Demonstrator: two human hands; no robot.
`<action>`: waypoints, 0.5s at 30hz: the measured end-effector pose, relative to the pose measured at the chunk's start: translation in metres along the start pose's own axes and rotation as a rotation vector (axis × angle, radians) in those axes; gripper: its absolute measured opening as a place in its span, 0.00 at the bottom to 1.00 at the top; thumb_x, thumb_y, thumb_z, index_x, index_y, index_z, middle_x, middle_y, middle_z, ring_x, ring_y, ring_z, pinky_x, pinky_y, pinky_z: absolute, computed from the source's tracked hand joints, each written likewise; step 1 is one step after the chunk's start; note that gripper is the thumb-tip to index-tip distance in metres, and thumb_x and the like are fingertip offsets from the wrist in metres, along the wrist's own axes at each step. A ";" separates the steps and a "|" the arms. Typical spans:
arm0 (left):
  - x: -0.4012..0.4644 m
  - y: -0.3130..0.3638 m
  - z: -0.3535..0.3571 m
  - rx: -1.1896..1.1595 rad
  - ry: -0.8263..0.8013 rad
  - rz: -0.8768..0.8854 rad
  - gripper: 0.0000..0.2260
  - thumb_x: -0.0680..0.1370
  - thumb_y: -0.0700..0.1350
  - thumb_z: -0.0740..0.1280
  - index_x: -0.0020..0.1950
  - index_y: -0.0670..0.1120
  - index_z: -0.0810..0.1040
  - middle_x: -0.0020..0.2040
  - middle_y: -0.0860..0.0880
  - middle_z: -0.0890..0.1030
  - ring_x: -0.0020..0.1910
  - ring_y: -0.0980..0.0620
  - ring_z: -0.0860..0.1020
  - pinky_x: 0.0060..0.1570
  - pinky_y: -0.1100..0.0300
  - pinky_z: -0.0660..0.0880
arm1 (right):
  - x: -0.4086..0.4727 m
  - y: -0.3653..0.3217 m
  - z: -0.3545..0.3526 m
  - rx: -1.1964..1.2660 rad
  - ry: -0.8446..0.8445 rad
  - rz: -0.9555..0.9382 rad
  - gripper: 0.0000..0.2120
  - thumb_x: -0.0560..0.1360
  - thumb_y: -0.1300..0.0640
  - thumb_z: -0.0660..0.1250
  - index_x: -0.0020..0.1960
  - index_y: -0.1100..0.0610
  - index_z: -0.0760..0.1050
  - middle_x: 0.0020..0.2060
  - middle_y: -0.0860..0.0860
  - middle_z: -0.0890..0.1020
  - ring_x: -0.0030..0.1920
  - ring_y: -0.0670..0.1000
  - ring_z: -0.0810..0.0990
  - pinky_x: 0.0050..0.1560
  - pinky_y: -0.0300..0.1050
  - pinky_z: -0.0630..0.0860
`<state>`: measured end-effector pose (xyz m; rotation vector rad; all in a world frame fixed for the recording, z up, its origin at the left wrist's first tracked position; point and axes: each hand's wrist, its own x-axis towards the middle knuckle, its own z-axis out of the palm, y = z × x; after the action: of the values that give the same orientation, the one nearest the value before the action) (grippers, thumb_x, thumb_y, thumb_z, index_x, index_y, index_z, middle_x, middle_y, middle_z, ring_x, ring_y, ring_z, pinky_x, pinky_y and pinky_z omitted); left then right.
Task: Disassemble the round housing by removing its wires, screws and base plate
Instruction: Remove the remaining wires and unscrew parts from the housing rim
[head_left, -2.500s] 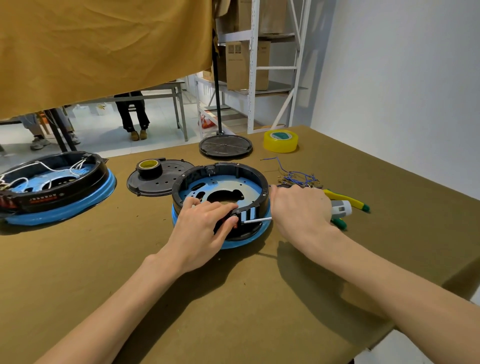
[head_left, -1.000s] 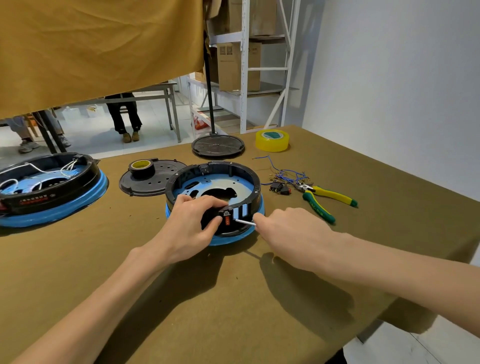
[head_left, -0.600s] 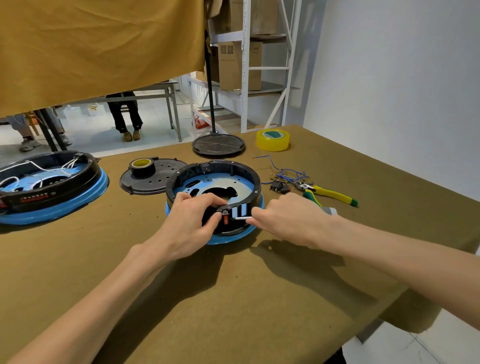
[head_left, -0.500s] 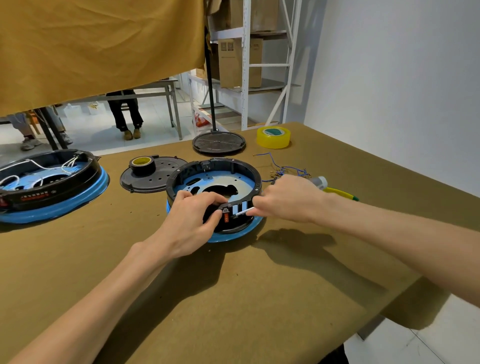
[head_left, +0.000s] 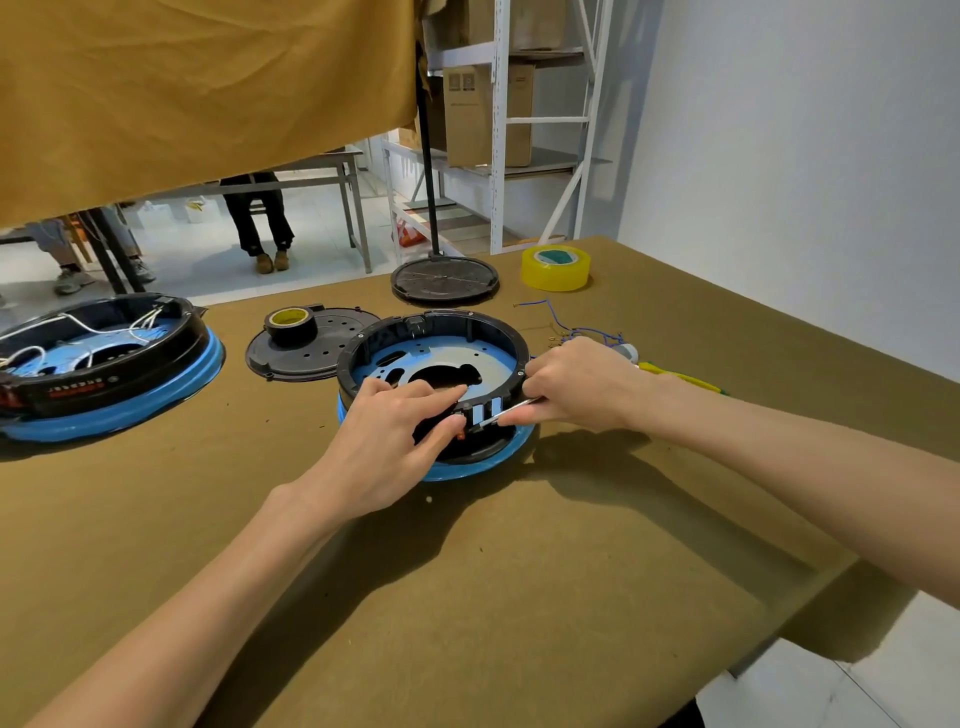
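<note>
The round housing (head_left: 431, 338), a black ring on a blue rim, sits mid-table with a blue-filmed metal base plate (head_left: 452, 358) inside. My left hand (head_left: 387, 441) grips the housing's near wall, thumb and fingers around a small red part at the front panel. My right hand (head_left: 576, 384) holds a screwdriver (head_left: 511, 410); its thin shaft points left at the front panel's white slots and its grey handle end shows behind the hand. Loose blue wires (head_left: 576, 330) lie just right of the housing.
A second round housing (head_left: 104, 374) with white wires sits far left. A black perforated lid (head_left: 301, 348) carrying a tape roll (head_left: 291, 322) lies behind, with a black disc (head_left: 444, 280) and yellow tape roll (head_left: 556, 267) further back. Yellow-handled pliers (head_left: 680, 376) lie right. Table edge runs at right.
My right hand has swung from beside the housing's near edge up alongside its right wall, keeping the screwdriver tip at the front panel. My left hand has stayed on the near wall.
</note>
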<state>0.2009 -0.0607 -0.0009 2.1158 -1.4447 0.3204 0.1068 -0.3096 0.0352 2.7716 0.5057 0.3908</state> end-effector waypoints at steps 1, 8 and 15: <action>0.001 0.000 0.000 0.000 0.002 -0.002 0.25 0.82 0.61 0.54 0.75 0.53 0.73 0.52 0.56 0.80 0.47 0.65 0.72 0.53 0.58 0.60 | 0.000 0.000 0.001 -0.021 0.011 0.020 0.35 0.77 0.28 0.43 0.32 0.54 0.70 0.28 0.47 0.72 0.28 0.49 0.71 0.28 0.41 0.64; 0.001 0.000 0.000 0.000 0.011 0.005 0.19 0.85 0.56 0.58 0.75 0.55 0.73 0.53 0.57 0.81 0.47 0.65 0.72 0.50 0.56 0.60 | 0.004 0.000 -0.005 0.035 0.208 0.011 0.33 0.75 0.29 0.55 0.33 0.57 0.76 0.29 0.48 0.74 0.26 0.50 0.71 0.24 0.46 0.69; 0.004 0.000 0.000 0.030 -0.015 -0.026 0.19 0.84 0.57 0.57 0.74 0.55 0.74 0.59 0.57 0.83 0.51 0.60 0.76 0.54 0.55 0.64 | 0.015 0.007 -0.002 0.153 0.245 0.096 0.32 0.70 0.27 0.63 0.36 0.58 0.74 0.31 0.50 0.76 0.29 0.51 0.71 0.26 0.48 0.68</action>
<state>0.2023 -0.0639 0.0017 2.1635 -1.4277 0.3193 0.1213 -0.3096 0.0426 2.9191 0.4761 0.7500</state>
